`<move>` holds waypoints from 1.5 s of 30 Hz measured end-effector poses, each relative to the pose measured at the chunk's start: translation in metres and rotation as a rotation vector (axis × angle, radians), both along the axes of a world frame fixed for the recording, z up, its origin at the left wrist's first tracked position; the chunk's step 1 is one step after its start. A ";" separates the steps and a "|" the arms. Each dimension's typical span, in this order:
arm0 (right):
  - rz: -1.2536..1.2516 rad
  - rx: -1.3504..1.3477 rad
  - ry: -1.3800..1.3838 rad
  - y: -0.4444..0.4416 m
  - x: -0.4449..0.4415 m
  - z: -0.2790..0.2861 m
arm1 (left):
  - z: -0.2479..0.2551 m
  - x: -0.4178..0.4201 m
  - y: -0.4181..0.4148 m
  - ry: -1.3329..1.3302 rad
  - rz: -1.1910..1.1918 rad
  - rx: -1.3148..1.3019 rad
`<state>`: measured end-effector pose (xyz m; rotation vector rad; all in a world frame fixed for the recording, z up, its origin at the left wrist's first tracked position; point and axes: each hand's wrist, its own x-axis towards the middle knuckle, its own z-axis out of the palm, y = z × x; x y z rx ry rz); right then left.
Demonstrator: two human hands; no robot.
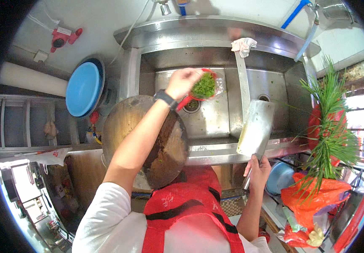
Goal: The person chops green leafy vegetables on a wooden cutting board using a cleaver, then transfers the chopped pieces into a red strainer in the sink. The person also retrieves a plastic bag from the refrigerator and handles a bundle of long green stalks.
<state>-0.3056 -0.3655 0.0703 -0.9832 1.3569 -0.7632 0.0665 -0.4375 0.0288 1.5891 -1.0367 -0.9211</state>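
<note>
My left hand (185,83), with a dark band at its wrist, reaches over the left basin. Its fingers pinch the rim of a red container (204,98), perhaps a plastic bag, full of finely chopped greens (203,85). A cleaver (254,128) is in my right hand (258,170), gripped by its metal handle. Its broad blade points up across the front rim and the divider between the basins, with green bits along one edge. Beneath my left forearm lies a large round chopping block (169,142), stained dark in the middle.
A stainless double sink (240,91) spans the front, a crumpled cloth (244,46) on its divider. Long green stalks (330,126) stand at the right, by an orange plastic bag (311,197) and a blue basin (280,177). Another blue basin (83,89) leans at the left.
</note>
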 end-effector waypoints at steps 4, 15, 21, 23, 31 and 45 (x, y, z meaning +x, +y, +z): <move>0.247 0.025 0.023 0.006 0.032 -0.006 | 0.016 0.031 0.056 1.160 0.126 -0.155; 0.824 0.138 -0.010 0.069 0.171 -0.040 | 0.042 0.072 0.204 1.372 0.333 -0.479; 1.168 -0.534 0.767 0.070 0.181 -0.023 | 0.035 0.085 0.257 1.199 0.563 -0.483; 1.176 -0.570 0.792 0.068 0.182 -0.021 | 0.046 0.074 0.250 1.104 0.638 -0.447; 0.656 -0.644 0.091 0.036 0.186 0.062 | 0.041 -0.007 0.130 0.820 0.613 -0.317; 0.318 -0.513 0.426 -0.176 0.187 -0.143 | -0.033 0.013 -0.006 -0.031 0.531 0.318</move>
